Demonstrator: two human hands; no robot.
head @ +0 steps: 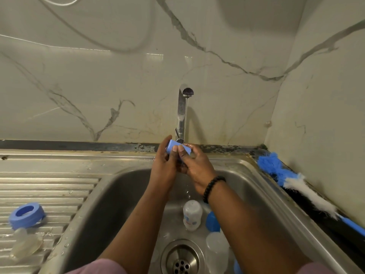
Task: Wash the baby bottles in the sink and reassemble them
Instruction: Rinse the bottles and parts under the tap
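My left hand (165, 163) and right hand (194, 165) both gripped the blue bottle part (178, 149) under the running tap (182, 107), above the sink (122, 186).

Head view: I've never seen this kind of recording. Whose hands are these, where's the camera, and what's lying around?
There is no machine here. A person wears the camera on their head, looking down at their own hands. The left hand and right hand together hold a blue bottle part under the running tap. In the sink lie a clear bottle and other pieces. A blue ring and a clear teat sit on the drainboard; a bottle brush lies at the right.
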